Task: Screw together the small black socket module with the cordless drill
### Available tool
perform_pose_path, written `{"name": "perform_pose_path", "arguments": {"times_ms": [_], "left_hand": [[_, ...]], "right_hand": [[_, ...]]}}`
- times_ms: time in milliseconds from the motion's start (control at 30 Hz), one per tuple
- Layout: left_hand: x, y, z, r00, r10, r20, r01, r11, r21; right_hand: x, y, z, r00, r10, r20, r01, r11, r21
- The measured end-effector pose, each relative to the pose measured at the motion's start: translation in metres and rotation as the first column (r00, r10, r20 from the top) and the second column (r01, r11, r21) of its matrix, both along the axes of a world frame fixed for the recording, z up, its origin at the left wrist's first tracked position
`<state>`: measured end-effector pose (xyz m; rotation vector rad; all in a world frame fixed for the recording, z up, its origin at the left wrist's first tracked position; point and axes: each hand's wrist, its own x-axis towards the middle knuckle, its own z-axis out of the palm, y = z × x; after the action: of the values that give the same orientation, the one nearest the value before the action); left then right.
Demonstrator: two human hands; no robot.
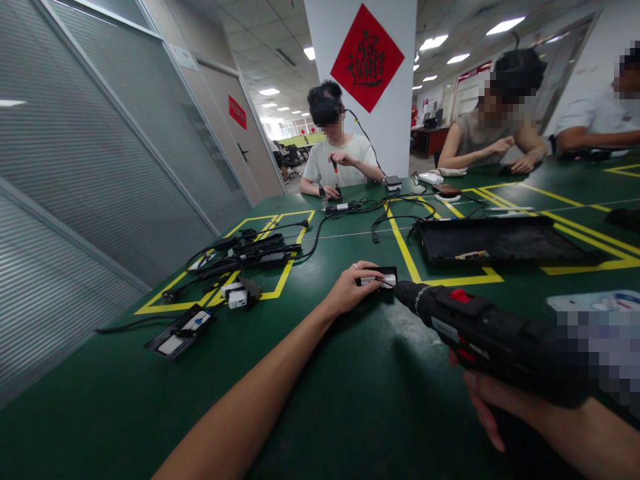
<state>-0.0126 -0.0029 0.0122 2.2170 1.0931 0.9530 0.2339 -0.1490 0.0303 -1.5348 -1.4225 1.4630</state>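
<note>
My right hand (pixel 487 393) is wrapped round the grip of a black cordless drill (pixel 480 327) with red switches, its chuck pointing left and away from me. The tip of the drill reaches the right part of a small black case (pixel 393 272) with a white panel; whether the bit touches it, I cannot make out. My left hand (pixel 350 288), a ring on one finger, grips this case against the green table (pixel 320 400), fingers lying across the white panel.
Left of me are a similar black case (pixel 185 331), a white adapter (pixel 237 295) and a heap of black cables and parts (pixel 265 252). A black tray (pixel 500 243) stands at right. Across the table a person (pixel 343 153) holds a screwdriver; others sit farther right.
</note>
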Motion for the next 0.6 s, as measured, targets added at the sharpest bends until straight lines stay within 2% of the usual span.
{"name": "perform_pose_path", "arguments": {"times_ms": [67, 133, 200, 400, 500, 600], "left_hand": [[0.000, -0.001, 0.001, 1.000, -0.002, -0.003, 0.002, 1.000, -0.004], [0.000, -0.001, 0.001, 1.000, -0.005, 0.003, 0.005, 1.000, -0.001], [0.001, -0.002, 0.001, 1.000, -0.010, 0.014, 0.010, 1.000, 0.005], [0.002, -0.001, 0.000, 0.999, -0.033, 0.038, 0.034, 0.999, 0.000], [0.002, -0.002, 0.002, 0.999, -0.026, 0.027, 0.026, 1.000, 0.003], [0.001, -0.003, 0.002, 1.000, -0.013, 0.002, 0.013, 1.000, 0.005]], "right_hand": [[0.003, -0.002, 0.007, 0.992, 0.072, -0.100, -0.067, 0.996, 0.051], [0.007, -0.003, 0.013, 0.983, 0.115, -0.140, -0.112, 0.993, 0.026], [0.010, -0.003, 0.019, 0.984, 0.121, -0.131, -0.122, 0.993, 0.005], [0.014, -0.004, 0.035, 0.989, 0.145, -0.021, -0.141, 0.983, 0.119], [0.014, -0.004, 0.035, 0.989, 0.146, -0.017, -0.142, 0.981, 0.133], [0.015, -0.004, 0.029, 0.993, 0.118, -0.005, -0.114, 0.973, 0.201]]}}
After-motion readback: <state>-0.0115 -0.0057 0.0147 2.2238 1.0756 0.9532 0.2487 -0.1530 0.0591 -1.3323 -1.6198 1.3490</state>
